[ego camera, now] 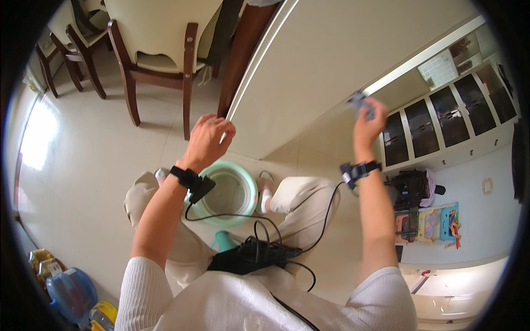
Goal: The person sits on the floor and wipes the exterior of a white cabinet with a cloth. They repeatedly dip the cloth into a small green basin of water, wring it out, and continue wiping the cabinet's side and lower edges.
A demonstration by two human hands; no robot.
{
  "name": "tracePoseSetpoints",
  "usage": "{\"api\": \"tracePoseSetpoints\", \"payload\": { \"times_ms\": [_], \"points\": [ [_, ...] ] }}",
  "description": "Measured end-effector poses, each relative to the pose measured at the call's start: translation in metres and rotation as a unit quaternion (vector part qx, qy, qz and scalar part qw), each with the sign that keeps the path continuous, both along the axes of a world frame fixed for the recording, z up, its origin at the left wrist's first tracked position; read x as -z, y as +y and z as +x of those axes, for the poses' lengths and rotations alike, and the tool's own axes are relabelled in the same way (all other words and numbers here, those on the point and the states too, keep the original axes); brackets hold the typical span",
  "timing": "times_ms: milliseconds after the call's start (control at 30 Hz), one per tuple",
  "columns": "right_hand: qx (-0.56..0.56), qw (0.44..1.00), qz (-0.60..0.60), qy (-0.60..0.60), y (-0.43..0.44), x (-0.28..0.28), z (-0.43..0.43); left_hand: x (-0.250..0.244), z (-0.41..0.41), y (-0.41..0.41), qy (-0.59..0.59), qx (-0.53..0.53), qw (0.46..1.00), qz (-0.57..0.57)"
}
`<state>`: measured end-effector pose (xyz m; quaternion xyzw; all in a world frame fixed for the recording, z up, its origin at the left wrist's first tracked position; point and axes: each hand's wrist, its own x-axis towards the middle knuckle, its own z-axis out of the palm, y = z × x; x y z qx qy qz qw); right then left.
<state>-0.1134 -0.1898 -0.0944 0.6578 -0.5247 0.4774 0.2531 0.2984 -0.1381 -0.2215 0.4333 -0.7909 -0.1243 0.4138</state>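
My right hand [370,118] is raised on the right, its fingers closed on a crumpled grey cloth [362,105] beside the far edge of a large cream panel [323,62]. Slight blur softens this hand and the cloth. Near the panel's left, white-trimmed edge is my left hand [211,138], with its fingers curled; whether anything lies within them cannot be made out. Below it, between my feet, a light green plastic basin [252,190] stands on the tiled floor. Both wrists carry black straps with small devices and cables.
Cream chairs with dark wooden legs [190,82] stand at upper left. Dark-fronted cabinets [420,126] line the right side. A blue water bottle [72,293] is at lower left. A green plastic object [223,241] and black cables [265,248] lie close to my lap.
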Motion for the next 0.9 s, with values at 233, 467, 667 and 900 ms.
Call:
{"api": "tracePoseSetpoints", "payload": {
  "times_ms": [233,467,667,900],
  "points": [
    [-0.018,0.994,-0.090,-0.052,-0.033,0.017,0.036,0.001,-0.001,-0.001,0.003,-0.015,1.000,0.002],
    [0.061,0.671,0.392,-0.626,0.002,0.228,0.036,0.027,0.018,-0.007,-0.159,-0.084,0.978,0.111],
    [-0.020,0.550,0.301,-0.778,-0.016,0.246,0.053,0.032,0.030,0.009,-0.393,0.033,0.857,0.331],
    [0.137,0.953,0.109,-0.246,-0.044,0.237,0.143,0.035,0.023,0.003,-0.374,0.058,0.885,0.270]
  ]
}}
